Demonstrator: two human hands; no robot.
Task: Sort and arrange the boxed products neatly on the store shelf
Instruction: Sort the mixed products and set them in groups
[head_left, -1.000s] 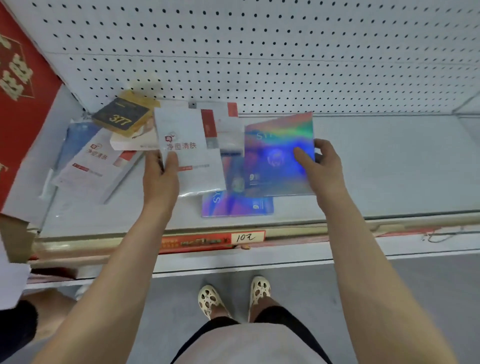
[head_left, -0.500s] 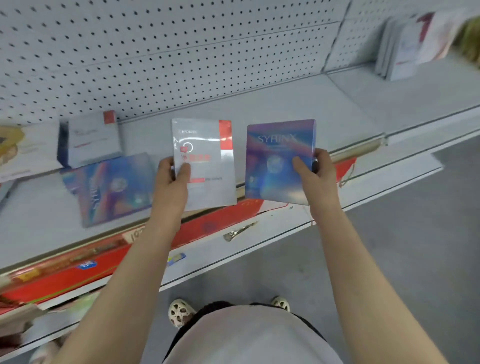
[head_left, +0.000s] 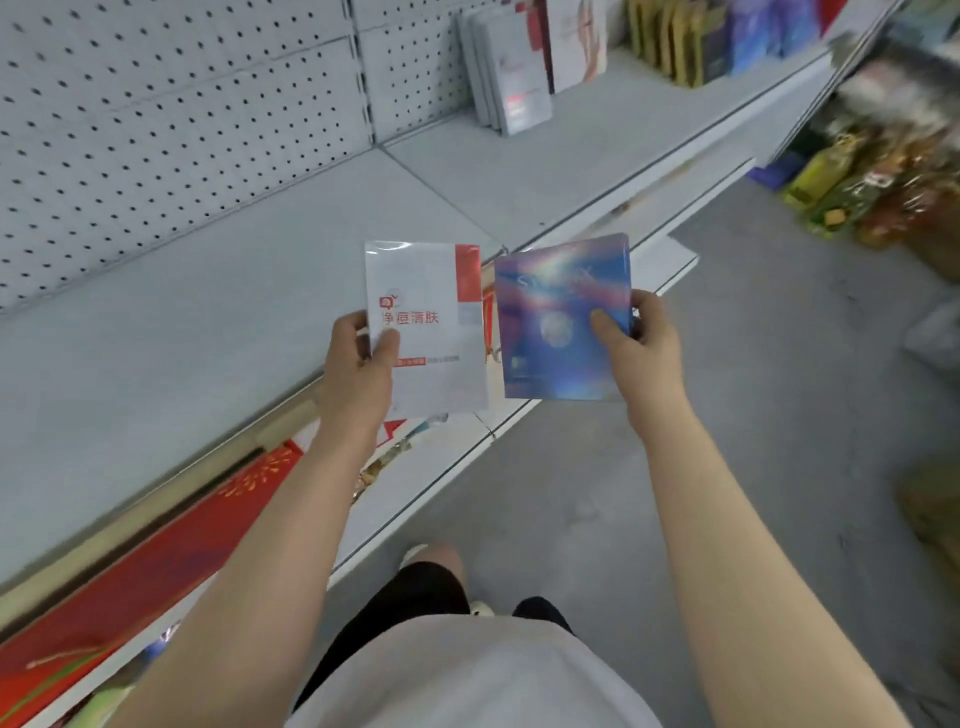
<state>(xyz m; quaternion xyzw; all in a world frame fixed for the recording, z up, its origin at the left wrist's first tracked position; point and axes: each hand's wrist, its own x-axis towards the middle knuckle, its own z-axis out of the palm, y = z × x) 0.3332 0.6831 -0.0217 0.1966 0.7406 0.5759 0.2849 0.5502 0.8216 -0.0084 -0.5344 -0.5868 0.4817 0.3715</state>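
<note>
Mid-task: left hand (head_left: 358, 364) grips a white-and-red box (head_left: 426, 327), right hand (head_left: 641, 338) a holographic blue box (head_left: 558, 317), both above the shelf (head_left: 208, 291) edge, unplaced; upright boxes (head_left: 511, 67) already stand farther along.

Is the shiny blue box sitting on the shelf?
No, the right hand holds the shiny blue box up in the air.

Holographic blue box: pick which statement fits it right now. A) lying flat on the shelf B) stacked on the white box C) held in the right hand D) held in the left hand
C: the right hand grips the holographic blue box in the air, while the left hand holds the white box beside it.
</note>
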